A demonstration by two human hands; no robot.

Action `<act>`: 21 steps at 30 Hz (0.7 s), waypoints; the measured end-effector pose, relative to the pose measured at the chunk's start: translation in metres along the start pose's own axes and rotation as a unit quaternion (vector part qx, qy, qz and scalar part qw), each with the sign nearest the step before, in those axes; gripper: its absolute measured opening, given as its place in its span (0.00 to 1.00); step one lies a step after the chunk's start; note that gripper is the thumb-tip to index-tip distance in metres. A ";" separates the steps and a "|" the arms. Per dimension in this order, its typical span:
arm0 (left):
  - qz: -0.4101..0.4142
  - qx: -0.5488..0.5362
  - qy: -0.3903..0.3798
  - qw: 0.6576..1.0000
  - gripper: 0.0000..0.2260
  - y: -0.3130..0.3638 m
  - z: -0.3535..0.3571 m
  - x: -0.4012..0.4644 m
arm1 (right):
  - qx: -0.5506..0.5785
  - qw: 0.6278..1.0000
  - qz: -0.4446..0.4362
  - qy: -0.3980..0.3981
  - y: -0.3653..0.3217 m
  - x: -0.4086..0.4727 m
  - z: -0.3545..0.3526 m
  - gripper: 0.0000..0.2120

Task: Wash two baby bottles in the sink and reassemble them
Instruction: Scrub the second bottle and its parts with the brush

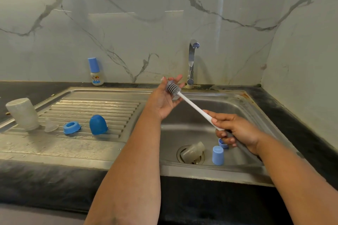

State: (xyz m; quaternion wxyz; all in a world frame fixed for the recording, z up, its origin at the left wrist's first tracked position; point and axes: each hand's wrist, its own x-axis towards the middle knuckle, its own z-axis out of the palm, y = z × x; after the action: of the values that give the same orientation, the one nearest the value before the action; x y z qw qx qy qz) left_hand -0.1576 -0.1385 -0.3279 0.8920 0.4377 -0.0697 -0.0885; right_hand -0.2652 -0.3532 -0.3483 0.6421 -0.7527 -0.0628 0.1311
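My right hand (236,131) grips the white handle of a bottle brush (193,105) above the sink basin (243,107). The brush's grey ribbed head (172,88) lies in the palm of my left hand (164,99), whose fingers are loosely spread around it. In the basin a clear bottle body (192,151) lies on its side over the drain, beside a light blue cap (218,155) and a blue ring (222,143) partly hidden by my right hand. On the drainboard (91,106) stand an upturned clear bottle body (22,113), a clear teat (49,125), a blue collar ring (71,127) and a blue cap (97,124).
A small bottle with a blue cap (96,71) stands on the dark counter against the marble wall. The chrome tap (192,62) rises behind the basin, with no water seen running. Dark countertop (285,111) runs along the right of the sink.
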 end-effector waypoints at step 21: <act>-0.016 -0.063 0.145 0.987 0.13 -0.030 -0.009 0.005 | -0.229 0.971 -0.048 0.055 0.011 0.002 -0.027 0.19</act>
State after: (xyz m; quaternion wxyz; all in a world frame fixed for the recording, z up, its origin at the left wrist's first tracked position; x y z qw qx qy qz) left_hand -0.1533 -0.1505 -0.3565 0.9169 0.3902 0.0729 -0.0423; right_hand -0.2568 -0.3807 -0.3558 0.4608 -0.8818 -0.0922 0.0405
